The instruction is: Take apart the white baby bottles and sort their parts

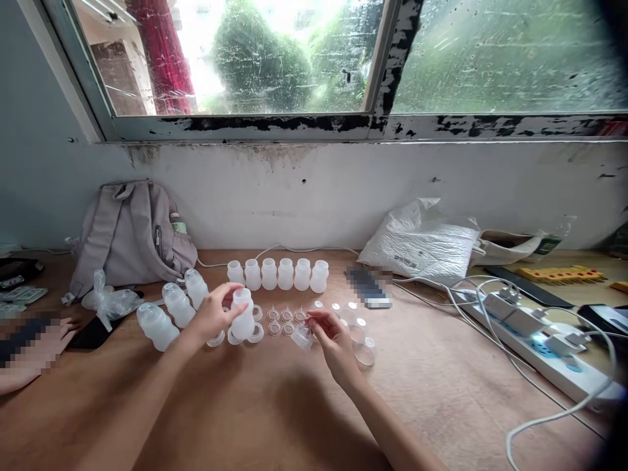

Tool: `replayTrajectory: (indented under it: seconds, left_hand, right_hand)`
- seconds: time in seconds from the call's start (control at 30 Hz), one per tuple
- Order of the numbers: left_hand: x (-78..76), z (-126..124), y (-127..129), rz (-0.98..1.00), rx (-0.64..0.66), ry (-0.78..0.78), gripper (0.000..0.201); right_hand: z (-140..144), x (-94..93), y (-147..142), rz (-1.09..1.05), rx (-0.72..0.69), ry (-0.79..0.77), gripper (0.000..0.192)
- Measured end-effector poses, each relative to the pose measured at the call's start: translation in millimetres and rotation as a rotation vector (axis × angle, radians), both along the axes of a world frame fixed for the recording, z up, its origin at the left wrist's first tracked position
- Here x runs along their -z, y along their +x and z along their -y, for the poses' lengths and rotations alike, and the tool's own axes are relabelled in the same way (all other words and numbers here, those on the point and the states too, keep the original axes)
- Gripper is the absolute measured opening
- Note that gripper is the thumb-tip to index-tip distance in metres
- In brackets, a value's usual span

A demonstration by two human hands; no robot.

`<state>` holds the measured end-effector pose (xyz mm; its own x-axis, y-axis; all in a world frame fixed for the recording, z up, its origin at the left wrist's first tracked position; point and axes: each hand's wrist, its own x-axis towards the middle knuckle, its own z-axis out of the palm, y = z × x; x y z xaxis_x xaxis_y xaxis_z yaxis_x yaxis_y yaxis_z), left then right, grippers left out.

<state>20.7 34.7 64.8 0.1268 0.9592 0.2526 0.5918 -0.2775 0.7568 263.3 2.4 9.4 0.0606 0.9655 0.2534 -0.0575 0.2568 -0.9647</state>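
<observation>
My left hand [216,317] is closed round a translucent white baby bottle [242,320], held upright with its open neck on top. Beneath it lie several white collar rings [256,333], partly hidden by the bottle. My right hand [331,337] pinches a clear plastic cap [301,337], tilted just above the table. Between the hands sit several clear silicone nipples [287,315] in rows. Right of them stand several clear caps [364,353], some behind my right fingers. Open bottles [286,273] stand in a row at the back. Capped bottles [157,326] are at the left.
A grey backpack [132,229] leans on the wall, with a knotted plastic bag [110,297] before it. Another person's hand [39,350] rests at the left edge. A phone [369,286], a silver parcel [422,242] and a cabled power strip [540,347] lie to the right.
</observation>
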Motion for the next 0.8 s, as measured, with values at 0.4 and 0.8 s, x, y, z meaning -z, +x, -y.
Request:
replayTrajectory:
  seconds: [0.4, 0.8]
  left_hand:
    - [-40.3, -77, -42, -0.784, -0.204, -0.059, 0.042]
    - [-19.2, -101, -29, -0.904, -0.284, -0.258, 0.025]
  right_hand:
    - [4, 18.3, -11, 0.431, -0.181, 0.155, 0.012]
    - [15, 22.2, -12, 0.882, -0.231, 0.229, 0.012]
